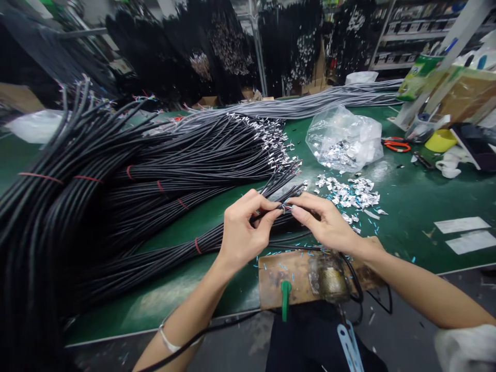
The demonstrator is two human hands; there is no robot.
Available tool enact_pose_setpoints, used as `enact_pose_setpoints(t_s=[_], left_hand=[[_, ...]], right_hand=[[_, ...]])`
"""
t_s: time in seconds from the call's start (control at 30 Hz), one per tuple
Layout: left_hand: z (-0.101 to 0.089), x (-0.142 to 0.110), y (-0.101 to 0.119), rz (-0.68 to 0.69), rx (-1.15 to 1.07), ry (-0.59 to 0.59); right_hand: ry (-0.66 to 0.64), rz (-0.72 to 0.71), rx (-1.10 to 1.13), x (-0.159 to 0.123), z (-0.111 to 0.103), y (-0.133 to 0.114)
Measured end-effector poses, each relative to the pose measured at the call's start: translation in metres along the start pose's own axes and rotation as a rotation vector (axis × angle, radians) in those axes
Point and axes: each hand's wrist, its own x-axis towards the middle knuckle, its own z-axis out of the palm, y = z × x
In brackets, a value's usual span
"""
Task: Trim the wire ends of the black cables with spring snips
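My left hand (248, 222) pinches a black cable close to its stripped end, thumb and forefinger pressed together. Facing it, my right hand (323, 217) has its thumb and forefinger closed on the thin coloured wires (287, 207) that come out of that cable. The fingertips of both hands nearly meet. Below and behind them runs a bundle of black cables (211, 240) tied with a red band. Under my right forearm sits a wooden board (287, 266) with a metal device (331, 279) and a green lever (285, 299) on it.
Large bundles of black cables (186, 155) cover the left of the green table (403, 206). Foil scraps (349, 194) and blue bits lie right of my hands, by a clear plastic bag (344, 139). Orange-handled scissors (397, 144) and paper strips (463, 225) are farther right. Grey cables (310, 106) lie behind.
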Motion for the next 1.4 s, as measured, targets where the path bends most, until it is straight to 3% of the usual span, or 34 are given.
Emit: enact_pose_setpoints(t_s=[0.37, 0.57, 0.67, 0.87, 0.93, 1.07, 1.23, 1.3, 1.4], left_hand=[[0.001, -0.001, 0.001, 0.006, 0.04, 0.017], [0.004, -0.002, -0.001, -0.185, -0.024, 0.02], [0.004, -0.001, -0.004, -0.304, -0.21, -0.064], [-0.004, 0.006, -0.003, -0.389, -0.435, -0.288], [-0.005, 0.007, -0.002, -0.413, -0.475, -0.309], [0.001, 0.003, 0.0, -0.392, -0.381, -0.203], [0.01, -0.004, -0.001, -0.317, -0.262, -0.154], [0.011, -0.003, -0.003, -0.291, -0.251, -0.146], [0.01, 0.001, -0.007, -0.259, -0.281, -0.134]], right_hand=[[0.027, 0.083, 0.105, 0.001, 0.001, -0.003], [0.09, 0.062, 0.048, 0.0, 0.005, 0.002], [0.121, 0.034, -0.034, -0.002, 0.006, 0.004], [0.111, 0.006, -0.109, -0.003, 0.004, 0.003], [0.125, 0.017, -0.087, -0.001, 0.002, 0.002], [0.207, 0.08, 0.012, 0.001, 0.002, 0.002], [0.192, 0.14, 0.181, 0.003, 0.005, 0.002], [0.119, 0.248, 0.389, 0.004, 0.007, 0.003], [-0.096, 0.416, 0.702, 0.006, 0.009, 0.006]])
